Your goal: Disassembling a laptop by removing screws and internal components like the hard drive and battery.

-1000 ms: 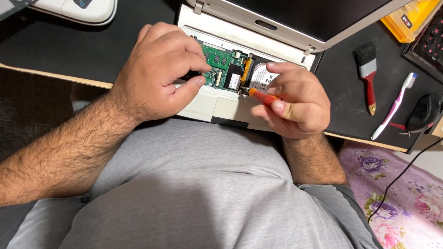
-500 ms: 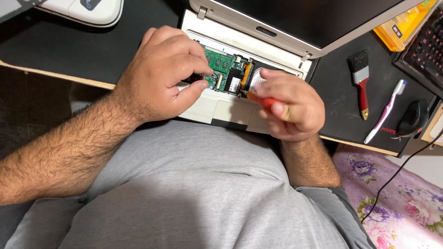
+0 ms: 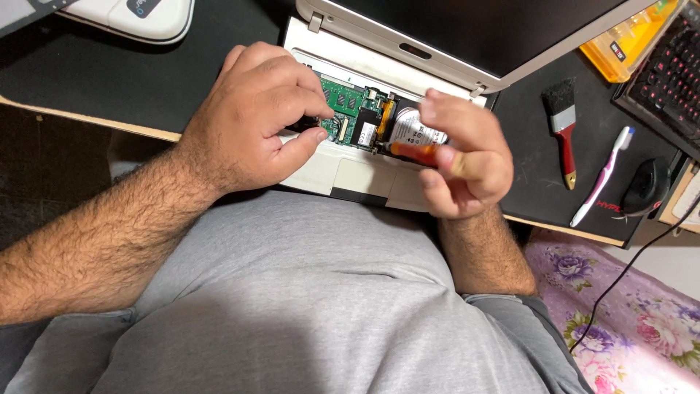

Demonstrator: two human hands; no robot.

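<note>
A white laptop [image 3: 343, 175] lies open on the black desk mat with its keyboard cover off, showing a green circuit board [image 3: 341, 98] and a silver hard drive [image 3: 415, 131]. My left hand [image 3: 251, 120] rests on the laptop's left palm rest, with thumb and fingers pinched on a small dark part at the board's edge. My right hand [image 3: 463, 157] grips an orange-handled screwdriver [image 3: 412, 152] whose tip points left at the board beside the drive. The hand looks blurred.
A red-handled brush [image 3: 563, 128] and a white-and-pink toothbrush [image 3: 601, 179] lie on the mat [image 3: 109, 80] to the right. A black mouse [image 3: 647, 186], a keyboard [image 3: 671, 73], a yellow case [image 3: 623, 44] and a white device [image 3: 135, 16] ring the area. A cable hangs at the right.
My right hand has shifted slightly right and turned, with its fingers now spread around the screwdriver handle. My left hand stays pinched at the board.
</note>
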